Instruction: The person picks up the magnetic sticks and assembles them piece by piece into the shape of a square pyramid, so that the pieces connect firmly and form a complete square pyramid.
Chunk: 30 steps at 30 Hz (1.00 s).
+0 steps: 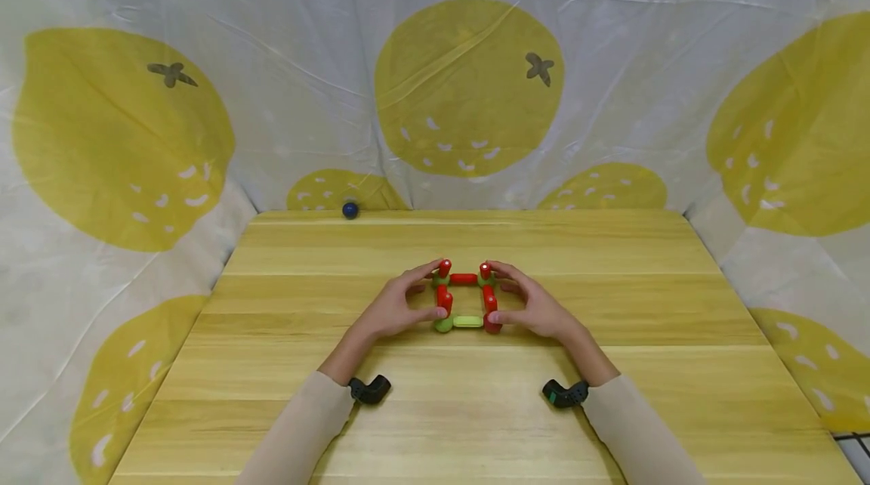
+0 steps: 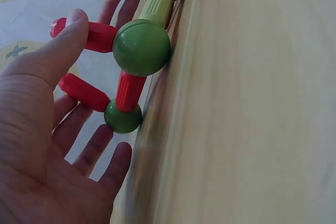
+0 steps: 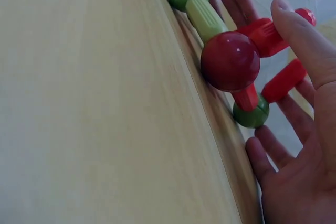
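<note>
Between the hands is a square frame of toy building rods and balls. Three sides are red rods (image 1: 464,279); the near side is a light green rod (image 1: 467,322). A dark red ball (image 3: 230,61) forms the near right corner, and green balls (image 2: 142,48) the other corners. Short red rods (image 2: 84,92) stand up from the corners. My left hand (image 1: 394,309) grips the left side, thumb on the near upright and fingers by the far one. Likewise, my right hand (image 1: 537,309) holds the right side. Whether the frame touches the table is unclear.
A small dark blue ball (image 1: 350,210) lies at the back edge of the wooden table (image 1: 469,409), left of centre. White cloth (image 1: 306,92) printed with yellow lemons hangs behind and along both sides. Each wrist wears a black camera mount (image 1: 370,390).
</note>
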{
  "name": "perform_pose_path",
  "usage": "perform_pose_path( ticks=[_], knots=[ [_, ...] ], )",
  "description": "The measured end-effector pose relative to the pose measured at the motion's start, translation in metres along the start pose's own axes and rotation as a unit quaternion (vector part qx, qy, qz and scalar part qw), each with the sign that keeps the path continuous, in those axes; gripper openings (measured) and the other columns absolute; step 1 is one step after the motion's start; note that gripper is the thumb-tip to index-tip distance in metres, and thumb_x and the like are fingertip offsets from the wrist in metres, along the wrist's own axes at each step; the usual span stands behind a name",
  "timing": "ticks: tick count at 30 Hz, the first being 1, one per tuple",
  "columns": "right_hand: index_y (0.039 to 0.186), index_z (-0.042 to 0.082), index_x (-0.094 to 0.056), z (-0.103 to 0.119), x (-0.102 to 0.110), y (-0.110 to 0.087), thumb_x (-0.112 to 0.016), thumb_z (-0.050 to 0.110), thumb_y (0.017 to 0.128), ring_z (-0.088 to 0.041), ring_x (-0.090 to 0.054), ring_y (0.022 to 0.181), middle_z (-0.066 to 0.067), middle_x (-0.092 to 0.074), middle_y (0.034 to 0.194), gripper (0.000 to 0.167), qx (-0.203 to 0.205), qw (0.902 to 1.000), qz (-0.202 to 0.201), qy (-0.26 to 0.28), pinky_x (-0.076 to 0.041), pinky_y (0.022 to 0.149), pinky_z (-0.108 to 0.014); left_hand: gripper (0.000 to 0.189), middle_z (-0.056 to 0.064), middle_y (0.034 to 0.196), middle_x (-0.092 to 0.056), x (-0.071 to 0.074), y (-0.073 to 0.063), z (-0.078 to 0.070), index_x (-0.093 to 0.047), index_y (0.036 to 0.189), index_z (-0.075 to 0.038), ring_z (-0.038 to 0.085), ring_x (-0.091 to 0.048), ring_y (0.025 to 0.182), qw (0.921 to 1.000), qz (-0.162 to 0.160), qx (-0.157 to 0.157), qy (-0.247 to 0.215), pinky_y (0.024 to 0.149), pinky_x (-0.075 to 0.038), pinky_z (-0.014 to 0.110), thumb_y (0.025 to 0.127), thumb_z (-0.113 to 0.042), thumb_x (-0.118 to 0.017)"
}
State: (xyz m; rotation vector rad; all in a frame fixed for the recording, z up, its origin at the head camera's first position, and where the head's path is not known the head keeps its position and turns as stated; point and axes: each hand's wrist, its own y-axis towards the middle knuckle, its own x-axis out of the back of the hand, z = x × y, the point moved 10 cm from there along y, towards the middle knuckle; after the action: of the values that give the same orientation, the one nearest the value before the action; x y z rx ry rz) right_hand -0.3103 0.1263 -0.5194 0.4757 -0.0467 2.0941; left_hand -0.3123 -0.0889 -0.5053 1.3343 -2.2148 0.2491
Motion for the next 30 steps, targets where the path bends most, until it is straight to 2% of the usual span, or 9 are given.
perform_pose_path(
  ticks=[4, 9, 11, 16, 19, 25, 30],
  knots=[
    [0.157, 0.027, -0.040, 0.002, -0.001, 0.001, -0.087, 0.016, 0.085, -0.032, -0.041, 0.147, -0.003, -0.044, 0.159, 0.087, -0.001, 0.9997, -0.023, 0.005, -0.034, 0.122, -0.057, 0.084, -0.007, 0.159, -0.046, -0.002, 0.001, -0.003, -0.043, 0.156, -0.038, 0.024, -0.046, 0.145, 0.9999, 0.001, -0.009, 0.010, 0.119, -0.041, 0.042, 0.084, -0.041, -0.086],
    [0.153, 0.034, -0.044, 0.001, -0.001, 0.000, -0.090, 0.024, 0.082, -0.031, -0.045, 0.143, -0.001, -0.048, 0.154, 0.085, -0.016, 0.9986, -0.047, -0.018, -0.038, 0.119, -0.057, 0.083, -0.007, 0.154, -0.051, -0.003, 0.003, -0.006, -0.047, 0.154, -0.039, 0.023, -0.049, 0.141, 0.9997, -0.008, -0.001, 0.022, 0.117, -0.044, 0.043, 0.081, -0.047, -0.087],
    [0.154, 0.034, -0.042, 0.000, -0.001, -0.001, -0.087, 0.023, 0.086, -0.032, -0.045, 0.144, -0.001, -0.047, 0.155, 0.083, -0.015, 0.9987, -0.046, -0.014, -0.037, 0.119, -0.057, 0.083, -0.007, 0.153, -0.052, -0.003, 0.003, -0.007, -0.048, 0.153, -0.039, 0.023, -0.051, 0.140, 0.9997, -0.013, 0.000, 0.020, 0.116, -0.045, 0.044, 0.080, -0.047, -0.088],
    [0.158, 0.023, -0.040, 0.000, 0.000, -0.002, -0.074, 0.010, 0.096, -0.036, -0.041, 0.147, -0.008, -0.043, 0.160, 0.072, 0.008, 0.9991, -0.030, 0.030, -0.032, 0.121, -0.060, 0.075, -0.008, 0.153, -0.053, -0.003, 0.005, -0.004, -0.051, 0.151, -0.037, 0.021, -0.051, 0.141, 0.9998, -0.016, -0.006, 0.001, 0.116, -0.045, 0.043, 0.085, -0.036, -0.087],
    [0.157, 0.020, -0.042, 0.001, 0.000, -0.002, -0.072, 0.011, 0.097, -0.038, -0.043, 0.145, -0.009, -0.045, 0.158, 0.068, 0.006, 0.9990, -0.029, 0.034, -0.032, 0.121, -0.061, 0.069, -0.010, 0.151, -0.055, -0.003, 0.006, -0.005, -0.052, 0.149, -0.039, 0.019, -0.052, 0.139, 0.9997, -0.020, -0.010, -0.002, 0.115, -0.046, 0.043, 0.088, -0.037, -0.084],
    [0.153, 0.025, -0.047, 0.002, -0.001, 0.000, -0.074, 0.018, 0.097, -0.042, -0.046, 0.142, -0.009, -0.048, 0.156, 0.063, -0.018, 0.9988, -0.044, 0.013, -0.035, 0.119, -0.063, 0.066, -0.012, 0.147, -0.058, -0.002, 0.007, -0.009, -0.056, 0.146, -0.041, 0.020, -0.053, 0.136, 0.9989, -0.038, -0.012, 0.024, 0.113, -0.047, 0.046, 0.086, -0.048, -0.083],
    [0.151, 0.028, -0.050, 0.002, -0.003, -0.001, -0.074, 0.023, 0.097, -0.045, -0.049, 0.139, -0.008, -0.048, 0.156, 0.059, -0.032, 0.9981, -0.053, -0.002, -0.038, 0.115, -0.065, 0.064, -0.008, 0.148, -0.059, -0.001, 0.007, -0.012, -0.059, 0.145, -0.037, 0.023, -0.053, 0.137, 0.9972, -0.050, -0.019, 0.052, 0.114, -0.044, 0.048, 0.086, -0.046, -0.083]
  ],
)
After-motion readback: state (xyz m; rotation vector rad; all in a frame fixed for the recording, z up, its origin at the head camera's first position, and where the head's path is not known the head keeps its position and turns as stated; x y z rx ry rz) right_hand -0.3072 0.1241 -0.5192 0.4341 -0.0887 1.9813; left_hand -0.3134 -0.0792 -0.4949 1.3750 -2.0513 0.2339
